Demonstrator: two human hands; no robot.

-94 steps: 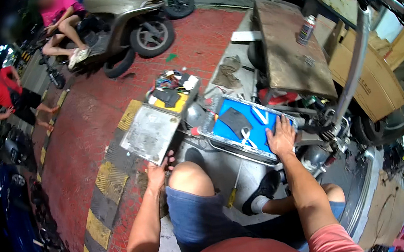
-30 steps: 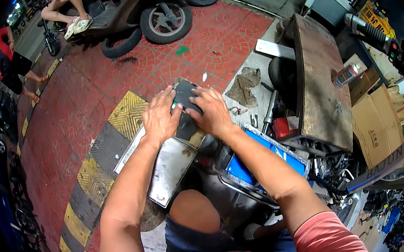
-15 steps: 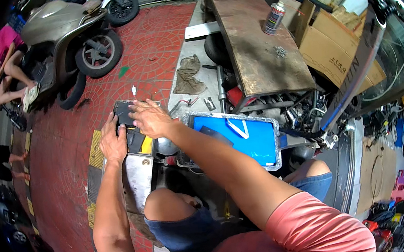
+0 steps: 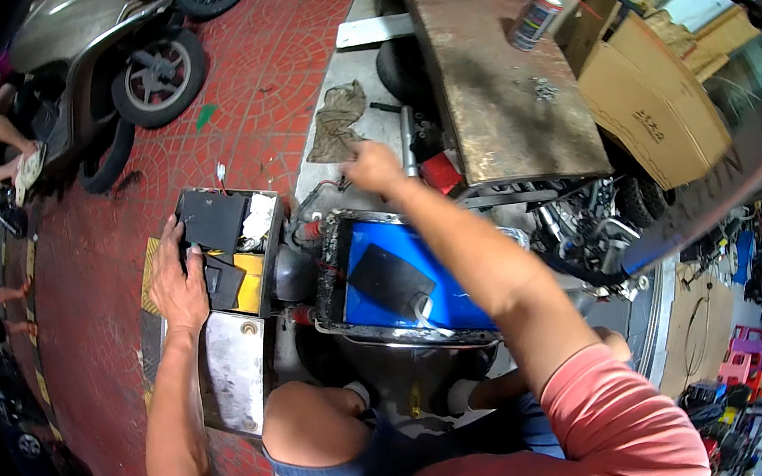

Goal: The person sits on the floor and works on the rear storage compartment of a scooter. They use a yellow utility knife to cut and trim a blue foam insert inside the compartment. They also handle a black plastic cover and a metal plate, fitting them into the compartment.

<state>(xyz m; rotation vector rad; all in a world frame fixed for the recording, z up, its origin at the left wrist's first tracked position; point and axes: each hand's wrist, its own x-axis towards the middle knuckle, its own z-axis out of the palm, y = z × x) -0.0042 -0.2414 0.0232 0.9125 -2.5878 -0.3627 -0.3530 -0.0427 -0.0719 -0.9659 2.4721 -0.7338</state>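
Note:
My left hand (image 4: 176, 285) rests with extended fingers on the left side of a metal box (image 4: 273, 236), beside a black pad (image 4: 210, 218). The box also holds yellow and white material; a scuffed metal lid (image 4: 231, 368) lies below it. My right hand (image 4: 373, 168) is stretched forward over the edge of a crumpled brown rag (image 4: 338, 111) and some wires; its fingertips are partly hidden. Under my right forearm is a black-rimmed tray (image 4: 330, 286) with a blue inside (image 4: 443, 287), a black sheet (image 4: 385, 275) and white strips.
A worn bench (image 4: 497, 102) carries a spray can (image 4: 535, 18) and small metal parts. Cardboard (image 4: 648, 104), a metal bar (image 4: 706, 201) and loose parts (image 4: 568, 226) crowd the right. A scooter (image 4: 76, 38), a seated person's legs (image 4: 8, 139) and red paving (image 4: 88, 309) are at left.
My right hand has left the box's black pad and moved right and forward toward the rag, uncovering white material. My left hand has shifted slightly left and down, still on the box.

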